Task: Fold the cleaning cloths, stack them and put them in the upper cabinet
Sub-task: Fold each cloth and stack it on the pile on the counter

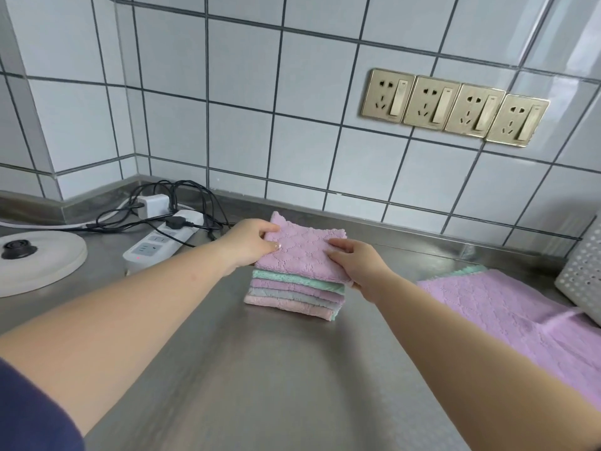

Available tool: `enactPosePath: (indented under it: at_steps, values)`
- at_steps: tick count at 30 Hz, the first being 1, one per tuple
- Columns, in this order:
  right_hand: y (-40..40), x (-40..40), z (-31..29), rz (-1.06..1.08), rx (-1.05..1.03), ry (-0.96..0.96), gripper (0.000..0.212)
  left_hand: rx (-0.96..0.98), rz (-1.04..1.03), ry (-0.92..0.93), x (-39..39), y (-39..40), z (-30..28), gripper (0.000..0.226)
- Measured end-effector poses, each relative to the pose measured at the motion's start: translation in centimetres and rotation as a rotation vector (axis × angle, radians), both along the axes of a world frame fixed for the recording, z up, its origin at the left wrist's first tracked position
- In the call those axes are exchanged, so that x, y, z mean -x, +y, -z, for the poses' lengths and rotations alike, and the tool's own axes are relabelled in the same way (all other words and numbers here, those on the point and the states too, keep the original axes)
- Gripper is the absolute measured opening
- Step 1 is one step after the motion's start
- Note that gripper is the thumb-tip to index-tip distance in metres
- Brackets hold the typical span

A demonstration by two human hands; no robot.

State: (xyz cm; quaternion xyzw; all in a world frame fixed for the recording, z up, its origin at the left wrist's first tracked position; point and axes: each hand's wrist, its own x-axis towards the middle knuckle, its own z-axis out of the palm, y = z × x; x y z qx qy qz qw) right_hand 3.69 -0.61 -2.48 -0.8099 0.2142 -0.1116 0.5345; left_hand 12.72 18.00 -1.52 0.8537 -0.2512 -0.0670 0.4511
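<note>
Cleaning cloths sit as a folded stack (294,296) on the steel counter (260,369), near the tiled back wall, with a folded lilac cloth (300,252) lying on top. Both hands are at that top cloth from opposite sides: the left hand (248,244) pinches its far-left corner between thumb and fingers, and the right hand (356,262) lies along its right edge, fingers on top and apparently curling around the side, though the underside of that grip is hidden. The stack is centred between the two arms, so neither hand is clearly nearer; its long edges run roughly left to right. Off to the right, well apart from the stack, an unfolded lilac cloth (507,320) lies flat on the counter with a green edge showing beneath its far side, closer to the right hand. Judging from this, folding is not finished, and no cabinet is in view.
</note>
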Motion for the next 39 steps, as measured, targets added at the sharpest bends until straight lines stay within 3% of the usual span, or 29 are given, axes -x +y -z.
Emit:
enactPosePath:
  at_steps: [5,9,13,15,23,28,30,35,39]
  values:
    - [0.0,-0.1,-0.2,0.008,0.171,-0.008,0.036,-0.072,-0.071,-0.073,0.0,-0.3,0.2,0.051]
    - [-0.5,-1.9,-1.8,0.065,0.577,-0.053,0.039,-0.177,-0.048,-0.392,0.3,-1.2,-1.4,0.046]
    - [1.8,-4.0,-1.4,-0.178,0.846,0.012,0.044,-0.405,0.051,-0.531,0.8,-3.6,-1.1,0.047]
    - [2.6,-4.2,-0.2,-0.242,0.946,0.117,0.043,-0.532,0.075,-0.478,0.4,-4.3,-0.1,0.047]
    - [2.2,-3.1,1.6,-0.143,0.772,0.273,0.056,-0.577,0.078,-0.163,-1.0,-3.6,2.1,0.054]
    - [2.5,-2.5,2.1,-0.084,0.717,0.171,0.057,-0.544,0.008,-0.123,-0.4,-3.5,1.9,0.060]
    - [2.7,-1.8,2.6,-0.039,0.704,0.020,0.051,-0.541,-0.050,-0.161,0.0,-3.2,1.8,0.063]
    - [2.1,1.1,1.9,0.011,0.697,-0.213,0.039,-0.510,-0.131,-0.560,2.1,-3.3,0.0,0.060]
    - [0.3,4.6,1.5,-0.002,0.713,-0.288,0.034,-0.494,-0.032,-0.627,5.2,-5.1,-1.3,0.057]
